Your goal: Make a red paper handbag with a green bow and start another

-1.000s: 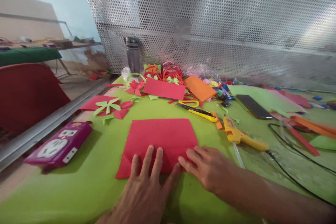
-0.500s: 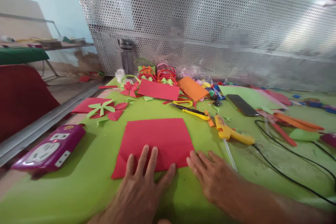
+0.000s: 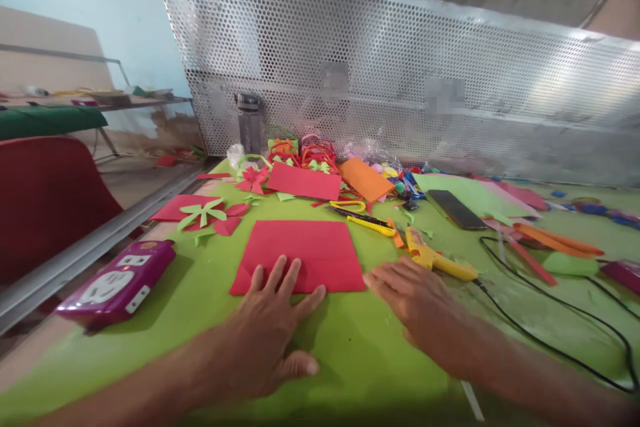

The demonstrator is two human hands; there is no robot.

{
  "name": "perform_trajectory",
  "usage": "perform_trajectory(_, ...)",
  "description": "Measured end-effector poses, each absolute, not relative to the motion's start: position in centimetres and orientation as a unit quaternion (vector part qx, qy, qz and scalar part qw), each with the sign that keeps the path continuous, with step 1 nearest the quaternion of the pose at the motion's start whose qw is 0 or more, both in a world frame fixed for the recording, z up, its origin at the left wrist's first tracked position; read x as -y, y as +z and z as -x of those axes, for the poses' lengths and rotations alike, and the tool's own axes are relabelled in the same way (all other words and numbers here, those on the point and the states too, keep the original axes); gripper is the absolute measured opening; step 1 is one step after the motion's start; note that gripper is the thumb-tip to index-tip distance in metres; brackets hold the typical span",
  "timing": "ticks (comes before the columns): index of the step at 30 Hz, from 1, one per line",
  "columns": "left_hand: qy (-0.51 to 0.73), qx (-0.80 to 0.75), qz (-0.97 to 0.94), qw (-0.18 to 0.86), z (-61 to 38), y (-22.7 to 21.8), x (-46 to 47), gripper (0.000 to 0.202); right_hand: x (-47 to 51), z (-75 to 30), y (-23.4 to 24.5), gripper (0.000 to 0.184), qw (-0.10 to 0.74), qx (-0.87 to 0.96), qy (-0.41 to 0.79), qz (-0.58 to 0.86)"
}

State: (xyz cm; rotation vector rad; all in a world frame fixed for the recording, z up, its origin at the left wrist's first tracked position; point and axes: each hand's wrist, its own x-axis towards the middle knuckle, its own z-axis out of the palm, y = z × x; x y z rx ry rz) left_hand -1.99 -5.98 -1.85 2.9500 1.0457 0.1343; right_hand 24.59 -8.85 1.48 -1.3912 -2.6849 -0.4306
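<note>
A red sheet [image 3: 305,240] lies flat on the green tabletop in front of me. My left hand [image 3: 273,307] rests on its near edge, fingers spread and fingertips pressing on the red surface. The thumb lies on the table below the sheet. Just beyond the sheet's near right corner, my right hand [image 3: 407,293] is low over the table with its fingers stretched out and close together, slightly blurred. I cannot tell whether its fingertips touch the corner. A yellow glue gun [image 3: 435,260] lies right behind that hand. A yellow box cutter [image 3: 370,225] lies past the sheet's far right corner.
A purple power strip [image 3: 117,287] sits at the left. Red and green paper flowers [image 3: 203,213], an orange sheet [image 3: 366,178], a phone [image 3: 456,209] and small red bags [image 3: 317,155] lie farther back. A black cord [image 3: 545,330] crosses the right side. Perforated metal [image 3: 310,47] stands behind.
The view has tilted up. The red sheet's near edge is now straighter and farther from me. My right hand has moved forward beside its corner, toward the glue gun; my left hand stays on the sheet.
</note>
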Motion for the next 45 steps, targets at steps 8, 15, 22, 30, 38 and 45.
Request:
perform_trajectory(8,-0.007,-0.330,-0.943,0.047,1.5,0.1,5.5,0.084,5.3,-22.2,1.8,0.039,-0.017,0.935,-0.006,0.354)
perform_trajectory(15,0.012,-0.346,-0.935,0.072,1.4,-0.5,5.8,0.087,5.4,-22.3,-0.2,0.039,-0.023,0.942,-0.029,0.334)
perform_trajectory(22,0.034,-0.378,-0.924,0.038,4.8,-1.6,6.7,0.086,5.4,-22.6,-1.2,0.049,0.006,0.940,-0.002,0.342)
perform_trajectory(30,0.083,-0.421,-0.899,-0.086,10.4,-1.9,8.3,0.081,5.3,-23.1,-1.3,0.049,0.039,0.944,-0.009,0.329)
perform_trajectory(38,0.100,-0.358,-0.928,-0.035,6.2,0.6,6.3,0.066,4.1,-23.4,0.0,0.032,-0.007,0.953,-0.034,0.302)
perform_trajectory(45,0.006,-0.273,-0.953,0.129,1.9,-0.4,3.4,0.076,2.7,-24.3,0.5,0.035,-0.014,0.952,-0.034,0.305)
